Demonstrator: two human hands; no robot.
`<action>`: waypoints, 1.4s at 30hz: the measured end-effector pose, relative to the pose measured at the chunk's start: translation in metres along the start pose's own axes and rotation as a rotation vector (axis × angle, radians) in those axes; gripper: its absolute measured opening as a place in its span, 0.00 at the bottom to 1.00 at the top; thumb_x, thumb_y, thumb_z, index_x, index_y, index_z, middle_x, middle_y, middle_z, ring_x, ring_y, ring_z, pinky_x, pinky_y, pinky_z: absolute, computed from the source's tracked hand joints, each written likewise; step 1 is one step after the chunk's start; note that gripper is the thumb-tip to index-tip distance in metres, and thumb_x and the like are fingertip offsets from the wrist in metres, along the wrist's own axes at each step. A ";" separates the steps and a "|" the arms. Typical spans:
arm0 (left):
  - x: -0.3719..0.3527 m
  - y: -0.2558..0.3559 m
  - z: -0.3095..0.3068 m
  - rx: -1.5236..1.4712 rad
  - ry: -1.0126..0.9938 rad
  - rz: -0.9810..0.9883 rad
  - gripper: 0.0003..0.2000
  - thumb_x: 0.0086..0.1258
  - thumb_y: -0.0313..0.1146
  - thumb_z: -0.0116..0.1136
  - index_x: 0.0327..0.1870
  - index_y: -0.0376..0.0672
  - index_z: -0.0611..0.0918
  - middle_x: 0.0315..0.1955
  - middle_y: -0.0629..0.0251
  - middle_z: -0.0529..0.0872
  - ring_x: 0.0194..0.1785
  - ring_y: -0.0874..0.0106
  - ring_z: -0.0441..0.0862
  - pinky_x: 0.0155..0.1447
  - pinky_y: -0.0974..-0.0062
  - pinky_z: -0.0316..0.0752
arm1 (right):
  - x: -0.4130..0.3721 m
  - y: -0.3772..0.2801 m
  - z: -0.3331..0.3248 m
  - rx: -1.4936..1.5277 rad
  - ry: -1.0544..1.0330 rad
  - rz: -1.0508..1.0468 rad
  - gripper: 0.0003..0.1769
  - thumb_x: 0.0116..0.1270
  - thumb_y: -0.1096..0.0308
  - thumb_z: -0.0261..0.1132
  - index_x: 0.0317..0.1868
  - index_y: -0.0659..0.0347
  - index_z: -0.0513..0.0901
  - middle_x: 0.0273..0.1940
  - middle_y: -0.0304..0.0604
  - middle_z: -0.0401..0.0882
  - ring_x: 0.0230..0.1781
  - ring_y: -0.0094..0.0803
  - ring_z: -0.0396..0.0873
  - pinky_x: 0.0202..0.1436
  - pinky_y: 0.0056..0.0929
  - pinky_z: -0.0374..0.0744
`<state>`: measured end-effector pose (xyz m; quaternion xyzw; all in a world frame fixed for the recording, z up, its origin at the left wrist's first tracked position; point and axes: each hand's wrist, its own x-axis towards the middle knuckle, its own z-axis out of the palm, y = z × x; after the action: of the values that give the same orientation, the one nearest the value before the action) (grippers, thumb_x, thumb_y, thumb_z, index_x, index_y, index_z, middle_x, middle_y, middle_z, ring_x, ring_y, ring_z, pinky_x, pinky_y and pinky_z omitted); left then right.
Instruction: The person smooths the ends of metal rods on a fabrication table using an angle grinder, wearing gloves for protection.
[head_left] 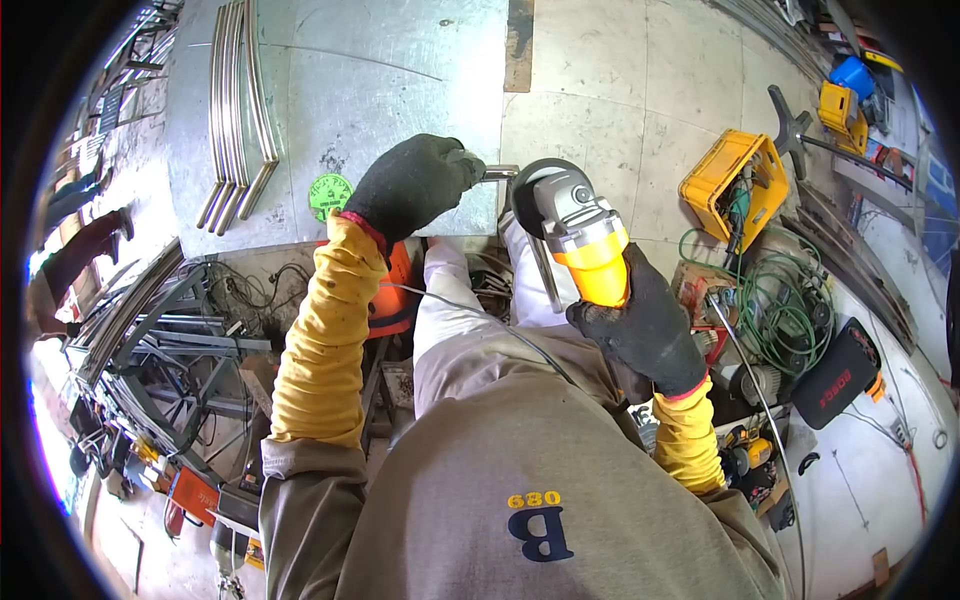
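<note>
My left hand (415, 187), in a black glove, is closed around a short metal tube (500, 173) whose end points right, over the front edge of a metal table (350, 110). The tube's tip reaches the guard and disc side of a yellow and grey angle grinder (580, 230); whether they touch, I cannot tell. Wrapped round the grinder's yellow body is my right hand (645, 325), also black-gloved. A green round label (329, 195) lies on the table beside my left wrist.
Bent metal tubes (238, 120) lie on the table at the left. A yellow crate (735, 190), a coiled green hose (790, 320) and a black Bosch case (835, 375) are on the right. Metal frames (180, 350) stand at lower left, and a person's legs (80, 250) show at far left.
</note>
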<state>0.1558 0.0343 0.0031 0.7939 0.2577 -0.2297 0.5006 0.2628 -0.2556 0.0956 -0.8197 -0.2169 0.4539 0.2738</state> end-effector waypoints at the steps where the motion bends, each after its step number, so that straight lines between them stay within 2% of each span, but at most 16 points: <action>1: 0.000 0.003 -0.001 0.008 -0.007 -0.020 0.18 0.82 0.47 0.59 0.44 0.39 0.89 0.29 0.53 0.89 0.34 0.58 0.88 0.44 0.57 0.81 | 0.002 -0.002 0.000 0.000 -0.013 0.020 0.34 0.60 0.58 0.81 0.62 0.63 0.78 0.46 0.60 0.90 0.46 0.60 0.90 0.51 0.50 0.85; 3: 0.000 0.002 0.000 0.018 -0.013 -0.038 0.17 0.80 0.46 0.59 0.44 0.40 0.90 0.29 0.53 0.89 0.34 0.58 0.89 0.44 0.57 0.82 | 0.003 -0.003 -0.002 0.000 -0.024 0.037 0.34 0.60 0.59 0.82 0.62 0.64 0.78 0.46 0.60 0.90 0.47 0.59 0.90 0.51 0.50 0.85; 5: -0.004 -0.010 0.005 0.070 0.082 0.269 0.17 0.83 0.44 0.61 0.45 0.36 0.89 0.28 0.54 0.87 0.30 0.63 0.82 0.39 0.62 0.78 | 0.002 -0.003 -0.002 -0.054 -0.012 0.067 0.33 0.61 0.60 0.81 0.63 0.63 0.78 0.47 0.57 0.90 0.46 0.56 0.90 0.51 0.49 0.85; 6: -0.006 -0.009 0.005 0.072 0.082 0.268 0.17 0.83 0.44 0.61 0.45 0.36 0.89 0.28 0.54 0.87 0.30 0.63 0.82 0.39 0.62 0.78 | 0.000 -0.001 -0.001 -0.052 -0.012 0.066 0.33 0.61 0.60 0.81 0.63 0.63 0.78 0.47 0.57 0.90 0.46 0.56 0.90 0.51 0.49 0.85; 8: -0.014 -0.004 0.006 0.083 0.057 0.066 0.14 0.83 0.42 0.61 0.46 0.38 0.89 0.27 0.54 0.87 0.30 0.59 0.84 0.39 0.60 0.78 | -0.002 0.013 -0.001 0.064 0.016 0.035 0.32 0.62 0.62 0.80 0.62 0.63 0.78 0.46 0.56 0.89 0.45 0.55 0.89 0.51 0.48 0.84; 9: -0.021 -0.020 0.020 0.169 0.240 0.316 0.11 0.79 0.39 0.65 0.48 0.40 0.90 0.27 0.53 0.87 0.31 0.54 0.85 0.39 0.58 0.79 | -0.004 0.021 -0.001 0.082 0.032 0.015 0.29 0.63 0.64 0.80 0.61 0.63 0.80 0.44 0.51 0.88 0.42 0.45 0.87 0.49 0.43 0.85; 10: -0.030 -0.015 0.028 0.216 0.377 0.345 0.11 0.75 0.37 0.69 0.50 0.39 0.90 0.29 0.51 0.88 0.33 0.52 0.87 0.39 0.56 0.79 | -0.003 0.024 -0.004 0.090 0.035 0.013 0.29 0.63 0.64 0.80 0.61 0.63 0.80 0.44 0.51 0.88 0.42 0.45 0.87 0.49 0.43 0.85; 12: -0.036 -0.017 0.045 0.174 0.590 0.449 0.13 0.72 0.36 0.72 0.53 0.40 0.91 0.33 0.53 0.89 0.36 0.52 0.86 0.41 0.55 0.79 | 0.000 0.031 -0.010 0.365 -0.101 0.086 0.32 0.66 0.66 0.79 0.67 0.63 0.78 0.41 0.40 0.86 0.37 0.27 0.85 0.43 0.32 0.86; 13: -0.039 -0.019 0.049 0.180 0.584 0.452 0.13 0.72 0.36 0.72 0.53 0.40 0.91 0.33 0.53 0.89 0.36 0.52 0.86 0.41 0.55 0.79 | 0.001 0.036 -0.011 0.398 -0.107 0.040 0.31 0.67 0.67 0.78 0.68 0.63 0.78 0.41 0.39 0.86 0.35 0.25 0.84 0.41 0.30 0.86; 15: -0.044 -0.020 0.055 0.433 0.572 0.341 0.16 0.70 0.38 0.74 0.54 0.42 0.92 0.36 0.56 0.88 0.39 0.54 0.84 0.44 0.55 0.77 | 0.002 0.036 -0.011 0.477 -0.118 0.055 0.31 0.67 0.67 0.78 0.68 0.63 0.78 0.41 0.39 0.86 0.36 0.25 0.84 0.42 0.30 0.86; 17: -0.045 -0.022 0.061 0.469 0.582 0.327 0.16 0.69 0.40 0.75 0.54 0.43 0.92 0.36 0.57 0.88 0.40 0.55 0.83 0.45 0.56 0.76 | 0.002 0.033 -0.011 0.554 -0.133 0.070 0.30 0.68 0.67 0.77 0.68 0.63 0.78 0.41 0.39 0.86 0.36 0.25 0.84 0.42 0.30 0.86; 19: -0.045 -0.023 0.065 0.500 0.594 0.312 0.17 0.68 0.41 0.76 0.54 0.43 0.92 0.36 0.58 0.88 0.41 0.56 0.82 0.47 0.56 0.75 | 0.003 0.027 -0.012 0.409 -0.088 0.075 0.30 0.64 0.67 0.80 0.65 0.64 0.81 0.46 0.40 0.88 0.43 0.28 0.84 0.50 0.34 0.85; 23: -0.044 -0.027 0.069 0.524 0.680 0.367 0.17 0.66 0.40 0.76 0.54 0.45 0.92 0.37 0.62 0.87 0.42 0.58 0.82 0.47 0.57 0.74 | 0.006 0.043 -0.007 0.420 -0.131 -0.041 0.31 0.70 0.63 0.76 0.69 0.63 0.77 0.42 0.41 0.86 0.37 0.28 0.86 0.44 0.32 0.87; 31: -0.041 -0.042 0.087 0.662 0.852 0.478 0.20 0.64 0.35 0.76 0.58 0.48 0.89 0.39 0.69 0.85 0.42 0.62 0.81 0.47 0.59 0.74 | 0.009 0.039 -0.010 0.832 -0.265 0.218 0.32 0.69 0.59 0.78 0.67 0.66 0.77 0.43 0.43 0.87 0.35 0.31 0.87 0.42 0.34 0.88; 34: -0.036 -0.046 0.088 0.663 0.990 0.620 0.17 0.65 0.33 0.76 0.55 0.50 0.88 0.34 0.73 0.82 0.37 0.69 0.80 0.39 0.62 0.70 | 0.008 0.043 -0.012 0.990 -0.341 0.273 0.32 0.69 0.58 0.78 0.66 0.66 0.78 0.42 0.43 0.88 0.34 0.31 0.88 0.42 0.34 0.88; 42: -0.038 -0.045 0.089 0.661 0.917 0.506 0.11 0.67 0.33 0.75 0.49 0.52 0.90 0.33 0.75 0.83 0.37 0.69 0.80 0.40 0.62 0.71 | 0.007 0.030 -0.014 0.650 -0.268 0.192 0.29 0.69 0.62 0.77 0.65 0.65 0.79 0.40 0.41 0.87 0.34 0.28 0.88 0.40 0.30 0.86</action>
<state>0.0890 -0.0370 -0.0388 0.9613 0.1656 0.1932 0.1055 0.2814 -0.2773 0.0783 -0.6399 -0.0173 0.6261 0.4452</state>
